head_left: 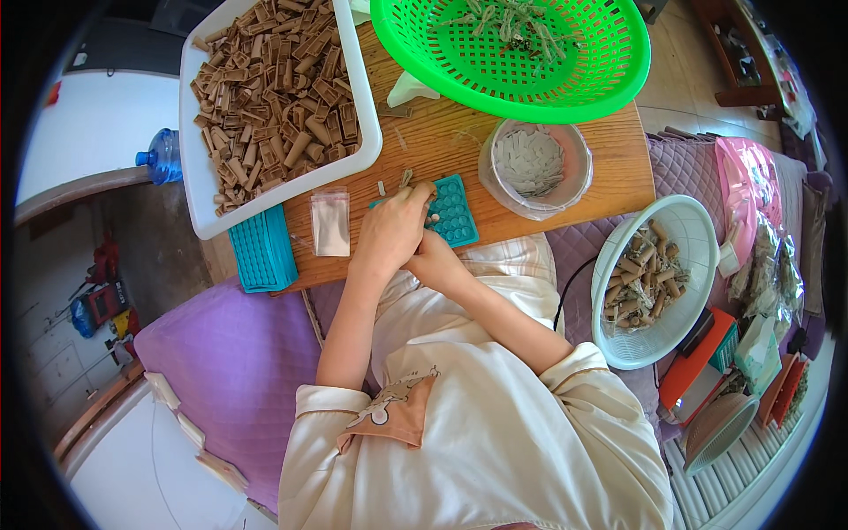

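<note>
My two hands meet at the table's near edge, over a teal sheet of round bumps (pixel 453 212). My left hand (pixel 396 225) lies uppermost, closed, its fingers bent down toward the sheet. Partly under it, my right hand (pixel 439 263) is closed too, with most of its fingers hidden. Whatever the fingers pinch is too small or covered to make out. Just beyond the left knuckles lie a small twine bundle (pixel 406 177) and a small pale piece (pixel 382 188). To the left of the left hand, a small clear zip bag (pixel 330 227) lies flat on the wooden table (pixel 433 132).
A white bin (pixel 372 106) of brown pieces stands far left, near stacked teal sheets (pixel 263 252). A green basket (pixel 530 110) with twine bundles sits at the back. On the right stand a tub (pixel 579 181) of pale slips and a pale blue basket (pixel 698 309) of brown tubes.
</note>
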`<act>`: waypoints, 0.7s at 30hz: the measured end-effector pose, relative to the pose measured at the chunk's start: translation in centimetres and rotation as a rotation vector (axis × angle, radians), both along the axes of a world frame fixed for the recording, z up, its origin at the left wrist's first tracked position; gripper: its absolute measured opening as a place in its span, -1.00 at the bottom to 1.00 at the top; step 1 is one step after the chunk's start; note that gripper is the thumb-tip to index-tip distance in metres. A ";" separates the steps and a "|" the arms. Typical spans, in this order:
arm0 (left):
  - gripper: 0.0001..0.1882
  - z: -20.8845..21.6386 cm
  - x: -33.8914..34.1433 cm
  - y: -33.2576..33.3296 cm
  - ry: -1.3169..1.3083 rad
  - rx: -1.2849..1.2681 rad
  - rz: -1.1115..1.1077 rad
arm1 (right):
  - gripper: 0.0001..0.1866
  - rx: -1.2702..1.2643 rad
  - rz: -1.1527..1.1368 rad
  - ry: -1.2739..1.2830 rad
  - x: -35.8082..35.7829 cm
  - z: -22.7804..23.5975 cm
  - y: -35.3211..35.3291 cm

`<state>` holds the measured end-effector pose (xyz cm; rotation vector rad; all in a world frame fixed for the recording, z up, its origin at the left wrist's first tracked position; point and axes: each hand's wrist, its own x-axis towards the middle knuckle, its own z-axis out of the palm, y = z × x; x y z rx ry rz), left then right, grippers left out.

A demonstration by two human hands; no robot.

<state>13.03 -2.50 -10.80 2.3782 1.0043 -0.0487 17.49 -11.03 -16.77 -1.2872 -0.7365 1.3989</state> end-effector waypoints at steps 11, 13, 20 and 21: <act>-0.83 0.1 0.3 0.2 0.056 0.051 -0.055 | -0.76 -0.027 0.016 0.034 0.2 0.3 0.1; -0.83 0.2 0.4 0.2 0.057 0.058 -0.063 | -0.75 -0.020 0.010 0.037 0.2 0.2 0.1; -0.77 0.5 0.6 0.4 0.110 -0.017 -0.058 | -0.74 -0.023 0.027 0.052 0.4 0.3 0.2; -0.77 0.6 0.7 0.4 0.110 -0.017 -0.058 | -0.74 -0.023 0.027 0.052 0.3 0.3 0.2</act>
